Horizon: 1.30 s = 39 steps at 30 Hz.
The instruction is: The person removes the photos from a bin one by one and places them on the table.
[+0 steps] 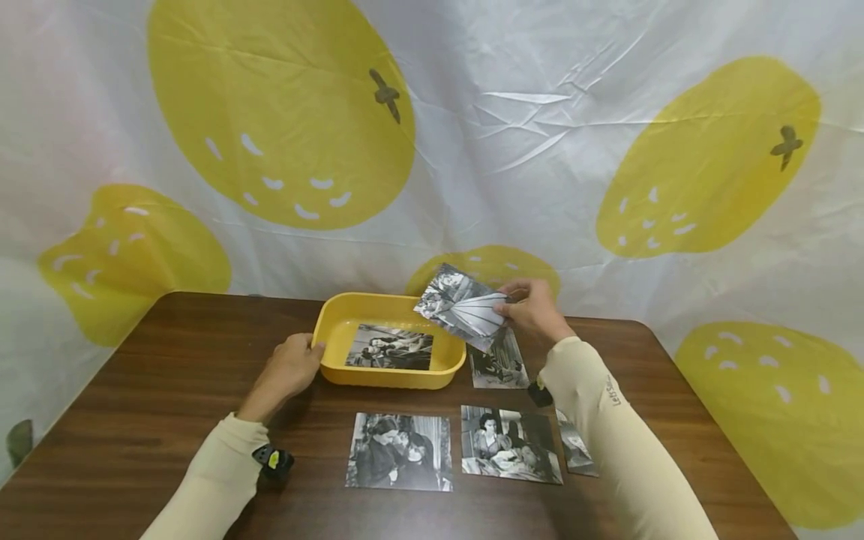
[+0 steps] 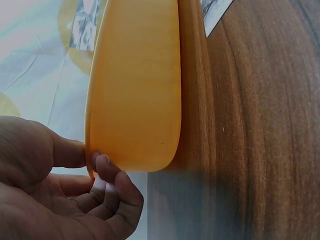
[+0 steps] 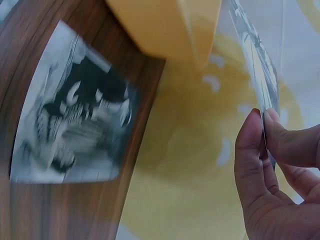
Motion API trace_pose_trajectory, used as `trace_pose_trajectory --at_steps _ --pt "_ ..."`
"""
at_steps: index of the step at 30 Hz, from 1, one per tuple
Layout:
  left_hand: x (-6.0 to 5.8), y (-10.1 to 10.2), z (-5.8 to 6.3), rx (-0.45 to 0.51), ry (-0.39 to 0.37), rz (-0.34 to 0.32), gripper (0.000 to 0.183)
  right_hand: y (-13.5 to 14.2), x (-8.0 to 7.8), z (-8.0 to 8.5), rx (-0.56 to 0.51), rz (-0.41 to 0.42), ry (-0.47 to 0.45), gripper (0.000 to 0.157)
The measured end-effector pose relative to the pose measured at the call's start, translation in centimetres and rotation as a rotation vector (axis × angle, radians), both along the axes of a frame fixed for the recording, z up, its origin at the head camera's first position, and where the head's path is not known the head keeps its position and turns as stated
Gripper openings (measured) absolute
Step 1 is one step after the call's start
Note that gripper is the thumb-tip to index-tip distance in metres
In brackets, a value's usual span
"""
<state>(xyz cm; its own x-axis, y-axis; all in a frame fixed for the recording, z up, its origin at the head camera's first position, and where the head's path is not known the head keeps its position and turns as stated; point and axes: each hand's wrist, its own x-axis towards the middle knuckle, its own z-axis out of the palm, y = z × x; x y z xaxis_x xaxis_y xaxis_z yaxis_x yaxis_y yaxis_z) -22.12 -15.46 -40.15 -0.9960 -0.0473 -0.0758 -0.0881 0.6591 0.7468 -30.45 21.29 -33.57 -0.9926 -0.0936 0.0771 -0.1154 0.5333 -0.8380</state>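
Observation:
My left hand (image 1: 292, 367) grips the left end of a yellow plastic tray (image 1: 385, 379); in the left wrist view its thumb and fingers (image 2: 125, 200) pinch the rim. One black-and-white photo (image 1: 389, 347) lies inside the tray. Above the tray's right end, my right hand (image 1: 535, 307) pinches another black-and-white photo (image 1: 462, 306) by its right edge, tilted in the air. The right wrist view shows this held photo (image 3: 259, 70) nearly edge-on between thumb and fingers. Right of the tray, a photo (image 1: 499, 364) lies on the table, partly covered by the held one.
In front of the tray lie two more photos, one of a close group (image 1: 400, 452) and one of a seated figure (image 1: 511, 445). Another photo (image 1: 576, 446) is partly hidden under the right forearm. Behind the brown wooden table (image 1: 202, 352) hangs a lemon-print curtain (image 1: 506, 150).

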Motion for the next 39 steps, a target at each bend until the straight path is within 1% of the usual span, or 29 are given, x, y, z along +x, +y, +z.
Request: trace_pose_trajectory --at_steps 4,7,13,17,21,24,26,31,34,39 --pt "0.0 0.0 0.0 -0.008 0.006 -0.006 0.035 2.6 0.1 -0.1 0.057 -0.011 0.012 0.031" --pt "0.0 0.0 0.0 0.002 0.003 -0.005 0.034 4.3 0.4 -0.2 0.093 -0.02 -0.012 0.033" --pt "0.0 0.0 0.0 -0.006 0.014 -0.008 0.033 7.3 1.3 -0.5 0.103 -0.025 -0.058 0.038" --pt "0.0 0.0 0.0 0.004 0.007 -0.008 0.033 9.1 2.0 -0.9 0.087 -0.04 -0.078 0.039" --pt "0.1 0.0 0.0 0.002 0.007 -0.007 0.033 10.8 2.6 -1.6 0.045 -0.069 -0.108 0.039" --pt "0.1 -0.1 0.0 0.003 0.006 -0.009 0.033 11.9 3.1 -2.3 -0.007 -0.105 -0.159 0.04" --pt "0.1 -0.1 0.0 0.007 0.002 -0.009 0.033 12.5 3.5 -2.8 -0.021 -0.131 -0.186 0.04" --pt "0.2 0.0 0.1 0.012 -0.004 -0.008 0.034 13.4 4.1 -4.0 -0.042 -0.173 -0.227 0.036" --pt "0.2 0.0 0.1 0.013 -0.003 -0.012 0.035 13.7 4.4 -4.8 -0.082 -0.196 -0.244 0.031" --pt "0.1 0.0 0.2 0.018 -0.002 -0.018 0.037 13.8 4.7 -5.9 -0.128 -0.238 -0.247 0.025"
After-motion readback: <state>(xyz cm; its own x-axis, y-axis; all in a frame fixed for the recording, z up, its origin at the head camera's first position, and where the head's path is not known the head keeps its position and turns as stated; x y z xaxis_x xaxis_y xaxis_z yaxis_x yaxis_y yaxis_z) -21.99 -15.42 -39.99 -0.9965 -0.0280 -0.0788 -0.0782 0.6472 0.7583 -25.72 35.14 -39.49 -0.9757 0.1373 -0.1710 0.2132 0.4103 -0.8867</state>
